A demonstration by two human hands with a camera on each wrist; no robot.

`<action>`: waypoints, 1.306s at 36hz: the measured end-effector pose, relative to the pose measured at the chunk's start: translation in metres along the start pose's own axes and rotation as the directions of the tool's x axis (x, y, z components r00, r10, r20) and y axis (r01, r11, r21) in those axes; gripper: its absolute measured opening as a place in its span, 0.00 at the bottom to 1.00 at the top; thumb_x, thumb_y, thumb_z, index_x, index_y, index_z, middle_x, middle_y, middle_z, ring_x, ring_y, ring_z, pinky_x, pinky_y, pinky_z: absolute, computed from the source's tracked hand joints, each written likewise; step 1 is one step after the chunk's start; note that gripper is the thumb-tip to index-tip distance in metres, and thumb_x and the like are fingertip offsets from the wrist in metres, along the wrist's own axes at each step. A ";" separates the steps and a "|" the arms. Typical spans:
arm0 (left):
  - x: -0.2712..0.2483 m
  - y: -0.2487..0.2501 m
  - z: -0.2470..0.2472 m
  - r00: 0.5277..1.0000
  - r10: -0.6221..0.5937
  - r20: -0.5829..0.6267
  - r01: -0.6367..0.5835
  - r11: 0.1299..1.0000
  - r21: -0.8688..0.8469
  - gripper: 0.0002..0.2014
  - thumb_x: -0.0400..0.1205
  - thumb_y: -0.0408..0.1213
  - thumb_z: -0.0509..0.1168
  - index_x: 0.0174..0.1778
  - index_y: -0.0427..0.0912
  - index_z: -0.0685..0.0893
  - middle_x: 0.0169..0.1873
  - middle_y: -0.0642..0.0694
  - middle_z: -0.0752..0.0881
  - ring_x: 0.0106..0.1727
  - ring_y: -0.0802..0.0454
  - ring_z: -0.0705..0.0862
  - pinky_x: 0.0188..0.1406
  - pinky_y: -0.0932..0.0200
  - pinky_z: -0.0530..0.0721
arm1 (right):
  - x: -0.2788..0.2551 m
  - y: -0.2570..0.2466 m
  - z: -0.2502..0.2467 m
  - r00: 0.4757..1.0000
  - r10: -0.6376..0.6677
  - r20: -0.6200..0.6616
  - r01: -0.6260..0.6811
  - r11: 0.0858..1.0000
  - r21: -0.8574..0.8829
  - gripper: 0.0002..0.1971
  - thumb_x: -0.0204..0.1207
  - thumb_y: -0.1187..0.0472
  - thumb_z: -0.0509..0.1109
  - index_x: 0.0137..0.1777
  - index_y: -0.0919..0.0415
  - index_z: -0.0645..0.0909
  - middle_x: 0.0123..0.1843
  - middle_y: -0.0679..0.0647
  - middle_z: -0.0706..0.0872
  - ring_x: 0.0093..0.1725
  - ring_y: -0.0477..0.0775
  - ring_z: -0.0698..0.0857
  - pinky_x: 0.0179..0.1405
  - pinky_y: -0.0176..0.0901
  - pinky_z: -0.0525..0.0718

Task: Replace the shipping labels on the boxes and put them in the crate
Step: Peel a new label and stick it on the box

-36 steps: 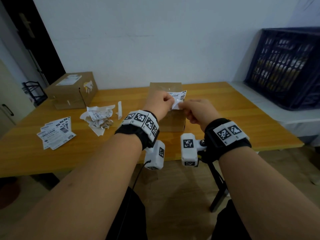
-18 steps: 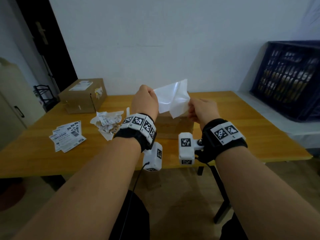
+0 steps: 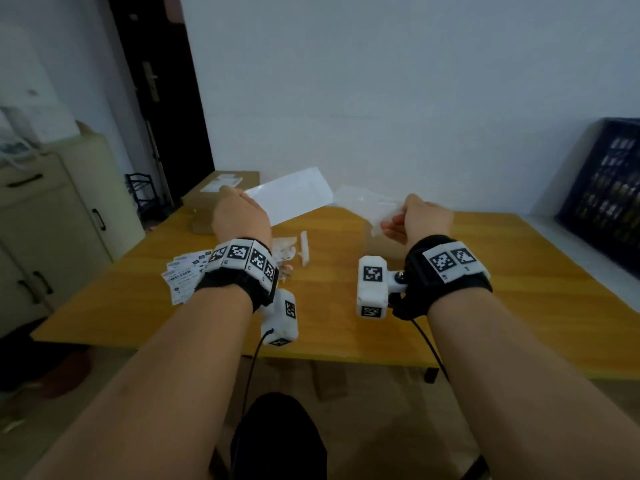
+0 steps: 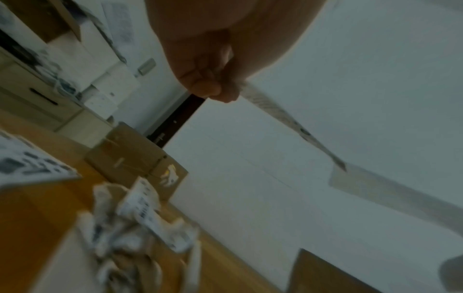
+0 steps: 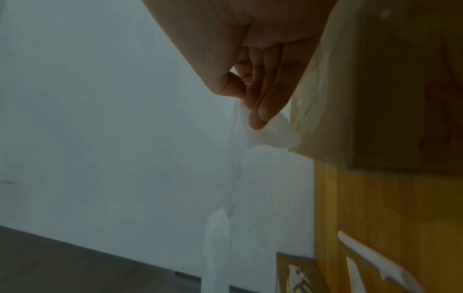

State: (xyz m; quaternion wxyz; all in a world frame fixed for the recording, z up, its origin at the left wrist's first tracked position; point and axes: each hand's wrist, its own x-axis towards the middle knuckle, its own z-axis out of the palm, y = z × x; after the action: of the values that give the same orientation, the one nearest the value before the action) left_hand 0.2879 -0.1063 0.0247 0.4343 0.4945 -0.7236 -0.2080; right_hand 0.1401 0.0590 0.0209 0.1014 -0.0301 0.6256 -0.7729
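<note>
My left hand (image 3: 239, 216) pinches a white shipping label (image 3: 291, 199) by one edge, raised above the table. In the left wrist view the label (image 4: 275, 111) shows edge-on with print on it, pinched by my left hand (image 4: 213, 87). My right hand (image 3: 415, 220) pinches a translucent backing sheet (image 3: 367, 206), which hangs from my fingertips (image 5: 260, 119) as a limp backing sheet (image 5: 270, 136). The two sheets are apart. A brown box (image 3: 377, 244) stands on the table below my right hand, mostly hidden by it; it is close at the right as the box (image 5: 400, 79).
A second cardboard box (image 3: 221, 192) with a label sits at the table's far left. Crumpled old labels (image 3: 287, 258) and a stack of fresh labels (image 3: 183, 275) lie left of centre on the wooden table (image 3: 519, 271). A dark blue crate (image 3: 602, 188) stands at the right.
The label and its backing were together between both hands; now they are pulled fully apart, left hand moving left with the label, right hand moving right with the backing. Both hands rose.
</note>
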 end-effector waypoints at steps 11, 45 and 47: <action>0.034 -0.056 -0.036 0.987 -0.108 -0.121 0.101 0.993 -0.063 0.13 0.88 0.37 0.50 0.60 0.33 0.76 0.55 0.33 0.84 0.57 0.35 0.83 0.47 0.49 0.78 | -0.021 0.024 0.084 0.966 -0.054 0.254 0.105 0.976 -0.190 0.08 0.81 0.68 0.63 0.39 0.65 0.76 0.30 0.61 0.83 0.25 0.60 0.85 0.32 0.53 0.90; 0.053 -0.073 -0.009 0.992 0.023 -0.126 -0.022 1.000 0.011 0.10 0.87 0.36 0.51 0.55 0.38 0.75 0.52 0.39 0.82 0.54 0.41 0.80 0.47 0.49 0.77 | -0.026 0.046 0.145 0.784 -0.450 0.428 0.618 0.632 -0.467 0.06 0.78 0.66 0.60 0.45 0.60 0.78 0.42 0.52 0.83 0.37 0.50 0.79 0.34 0.42 0.79; 0.048 -0.064 -0.008 0.992 0.061 -0.112 -0.059 0.998 0.020 0.10 0.88 0.36 0.50 0.55 0.39 0.75 0.53 0.40 0.81 0.54 0.42 0.79 0.48 0.49 0.77 | -0.031 0.035 0.140 0.768 -0.417 0.486 0.623 0.665 -0.412 0.06 0.77 0.63 0.62 0.44 0.61 0.81 0.37 0.49 0.83 0.34 0.47 0.77 0.32 0.40 0.78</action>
State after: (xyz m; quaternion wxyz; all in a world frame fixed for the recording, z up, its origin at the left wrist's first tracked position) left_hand 0.3221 -0.1755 0.0022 0.4764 0.4871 -0.7141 -0.1607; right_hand 0.1983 -0.0766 0.0199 -0.0310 -0.3756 0.7557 -0.5356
